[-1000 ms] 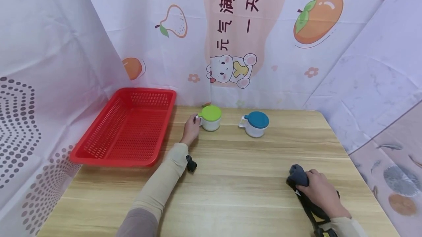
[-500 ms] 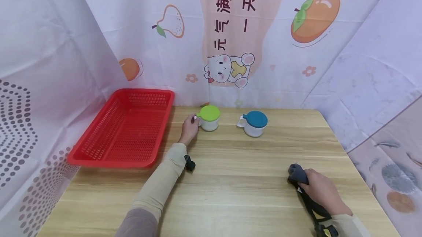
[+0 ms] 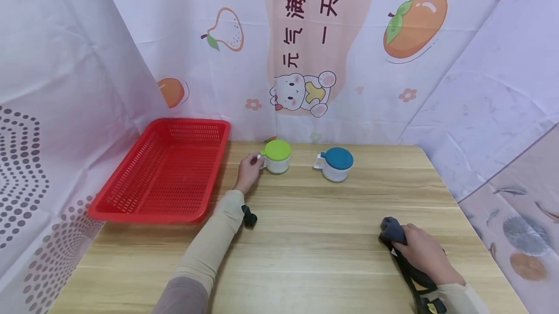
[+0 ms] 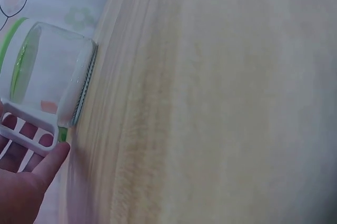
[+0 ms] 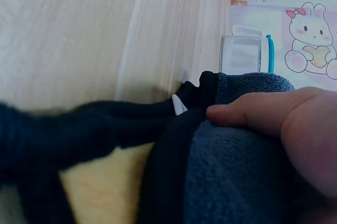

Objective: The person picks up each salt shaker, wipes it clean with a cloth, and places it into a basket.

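Note:
My left hand holds the white handle of a small clear jar with a green lid, which stands at the back of the table. In the left wrist view its fingers show through and beside the handle. My right hand grips a dark grey, fuzzy cloth with black edging and a small white tag, at the front right of the table. The thumb lies on the cloth in the right wrist view. Part of the cloth is hidden under the palm.
A second jar with a blue lid stands right of the green-lidded one, its handle to the left. On the left is a red plastic basket. A printed curtain hangs behind the wooden table.
The view has shifted slightly. Both hands keep their places, the left at the jar's handle and the right on the cloth; the jars stay put.

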`<move>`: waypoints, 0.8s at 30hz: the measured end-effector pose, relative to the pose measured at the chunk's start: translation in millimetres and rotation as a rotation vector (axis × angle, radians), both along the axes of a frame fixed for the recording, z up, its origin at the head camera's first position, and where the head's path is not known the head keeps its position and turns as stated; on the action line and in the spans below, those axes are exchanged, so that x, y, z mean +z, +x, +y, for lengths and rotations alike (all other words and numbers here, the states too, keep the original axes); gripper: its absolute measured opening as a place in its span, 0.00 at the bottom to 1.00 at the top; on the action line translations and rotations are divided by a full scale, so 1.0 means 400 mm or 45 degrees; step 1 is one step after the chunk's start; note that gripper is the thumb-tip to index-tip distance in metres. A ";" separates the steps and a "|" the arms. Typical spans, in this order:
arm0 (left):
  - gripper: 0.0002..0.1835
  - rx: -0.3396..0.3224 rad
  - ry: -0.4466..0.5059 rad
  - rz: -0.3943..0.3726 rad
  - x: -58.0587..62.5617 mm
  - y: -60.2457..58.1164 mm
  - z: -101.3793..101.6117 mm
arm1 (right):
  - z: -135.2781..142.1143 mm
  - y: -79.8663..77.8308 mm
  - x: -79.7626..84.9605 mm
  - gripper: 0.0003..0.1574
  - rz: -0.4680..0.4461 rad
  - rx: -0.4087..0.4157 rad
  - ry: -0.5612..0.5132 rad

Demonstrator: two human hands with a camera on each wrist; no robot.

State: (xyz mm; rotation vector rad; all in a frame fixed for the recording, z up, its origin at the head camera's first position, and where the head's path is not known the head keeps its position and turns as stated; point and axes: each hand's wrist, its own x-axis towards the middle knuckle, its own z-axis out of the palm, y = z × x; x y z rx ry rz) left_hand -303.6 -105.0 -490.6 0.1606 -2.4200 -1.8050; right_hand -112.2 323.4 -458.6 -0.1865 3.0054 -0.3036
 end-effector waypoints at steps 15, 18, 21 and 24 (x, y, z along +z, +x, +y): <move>0.18 0.011 0.045 0.092 -0.025 -0.013 -0.005 | -0.003 0.000 0.004 0.30 -0.054 -0.020 -0.017; 0.17 0.021 0.050 0.095 -0.022 -0.014 -0.005 | -0.003 -0.001 0.005 0.30 -0.064 -0.028 -0.021; 0.16 0.039 0.043 0.070 -0.014 -0.011 -0.001 | -0.001 0.001 0.005 0.29 -0.056 -0.041 -0.028; 0.16 0.058 0.033 0.043 -0.005 -0.007 0.002 | 0.000 0.005 0.002 0.27 -0.024 -0.040 -0.033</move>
